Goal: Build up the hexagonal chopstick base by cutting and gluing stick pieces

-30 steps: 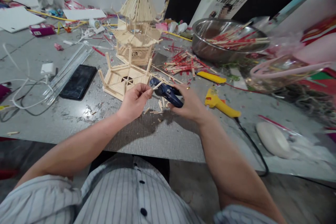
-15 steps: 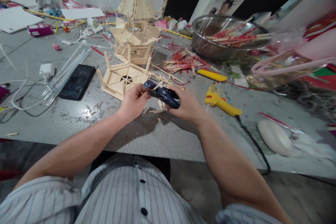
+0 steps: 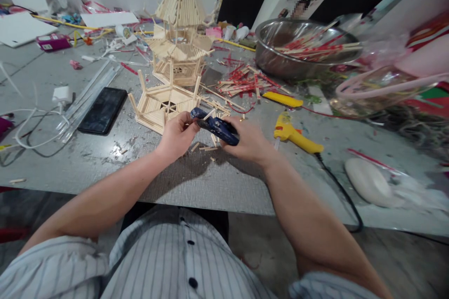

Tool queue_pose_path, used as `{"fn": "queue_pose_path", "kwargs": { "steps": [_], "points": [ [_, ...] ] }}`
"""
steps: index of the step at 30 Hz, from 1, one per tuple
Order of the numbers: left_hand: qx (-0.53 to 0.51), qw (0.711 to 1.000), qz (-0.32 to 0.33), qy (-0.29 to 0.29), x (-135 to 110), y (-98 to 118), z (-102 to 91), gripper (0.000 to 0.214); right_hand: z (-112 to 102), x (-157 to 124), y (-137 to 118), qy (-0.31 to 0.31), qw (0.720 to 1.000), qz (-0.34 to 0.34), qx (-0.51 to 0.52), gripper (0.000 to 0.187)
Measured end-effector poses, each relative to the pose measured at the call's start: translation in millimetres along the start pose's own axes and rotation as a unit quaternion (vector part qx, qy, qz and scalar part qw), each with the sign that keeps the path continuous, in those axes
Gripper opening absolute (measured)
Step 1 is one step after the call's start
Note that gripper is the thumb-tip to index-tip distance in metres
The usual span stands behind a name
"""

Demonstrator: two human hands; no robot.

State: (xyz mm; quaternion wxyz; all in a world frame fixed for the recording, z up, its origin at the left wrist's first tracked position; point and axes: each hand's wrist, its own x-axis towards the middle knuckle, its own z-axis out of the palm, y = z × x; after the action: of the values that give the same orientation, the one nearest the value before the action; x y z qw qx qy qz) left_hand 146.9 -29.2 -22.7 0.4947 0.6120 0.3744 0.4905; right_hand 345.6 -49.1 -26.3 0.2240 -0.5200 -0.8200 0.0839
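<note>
My left hand pinches a short wooden stick just above the grey table. My right hand is closed round a dark blue cutter whose jaws sit at the stick. Both hands hover in front of a flat hexagonal stick platform. Behind it stands a pagoda model made of sticks. Cut stick pieces lie on the table under my hands.
A yellow glue gun with a black cord lies right of my hands. A black phone, white cable and charger lie left. A metal bowl of red-tipped sticks, a pink-rimmed bowl and scattered red scraps sit behind.
The cutter has slid left over the stick, so its jaws now reach my left fingers. The hands have otherwise stayed in place.
</note>
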Motion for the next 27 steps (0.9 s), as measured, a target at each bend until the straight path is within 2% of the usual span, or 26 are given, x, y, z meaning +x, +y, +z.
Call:
{"fn": "queue_pose_path", "kwargs": {
  "steps": [14,27],
  "points": [
    [0.022,1.000,0.017,0.013,1.7,-1.0,-2.1,0.028,-2.2,-2.6,-0.7,-0.007,1.000,0.016,0.003,0.047],
    [0.006,1.000,0.014,0.000,0.9,3.8,-1.9,0.022,-3.3,-3.6,-8.7,-0.028,0.998,0.045,-0.040,0.032]
  ]
}}
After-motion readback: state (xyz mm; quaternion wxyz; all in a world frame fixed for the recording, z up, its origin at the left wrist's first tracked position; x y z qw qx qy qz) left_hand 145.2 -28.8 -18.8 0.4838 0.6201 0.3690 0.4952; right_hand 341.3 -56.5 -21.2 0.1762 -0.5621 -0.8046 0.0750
